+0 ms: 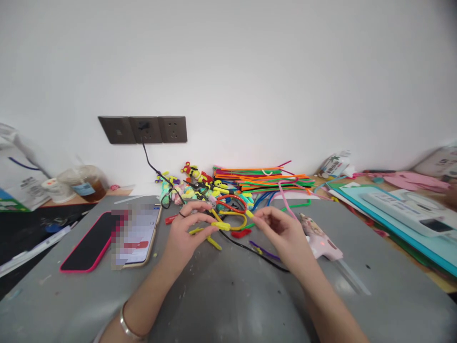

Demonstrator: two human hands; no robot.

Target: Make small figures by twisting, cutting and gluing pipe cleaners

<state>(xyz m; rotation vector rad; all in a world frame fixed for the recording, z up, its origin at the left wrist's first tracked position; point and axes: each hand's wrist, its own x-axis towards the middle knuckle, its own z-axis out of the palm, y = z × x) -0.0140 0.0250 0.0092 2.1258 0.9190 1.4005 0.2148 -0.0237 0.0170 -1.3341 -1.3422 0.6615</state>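
My left hand (187, 231) pinches a short, thick piece of yellow pipe cleaner (222, 226) between thumb and fingers. Facing it, my right hand (282, 233) grips the end of another yellow pipe cleaner (249, 214) in its fingertips. Whether the two pieces are joined I cannot tell. Just beyond my fingers lie a red-orange loop (233, 197) and a yellow loop (237, 224). A loose yellow piece (214, 243) rests on the grey mat beneath my left fingers, and a purple pipe cleaner (264, 251) lies nearer my right hand.
A pink glue gun (326, 243) with a clear stick lies right of my right hand. Pipe cleaners (264, 181) and small fuzzy figures (194, 174) are heaped at the wall. Two phones (87, 245) lie left; a black cord (246, 247) crosses the mat. A drink cup (87, 186) stands far left.
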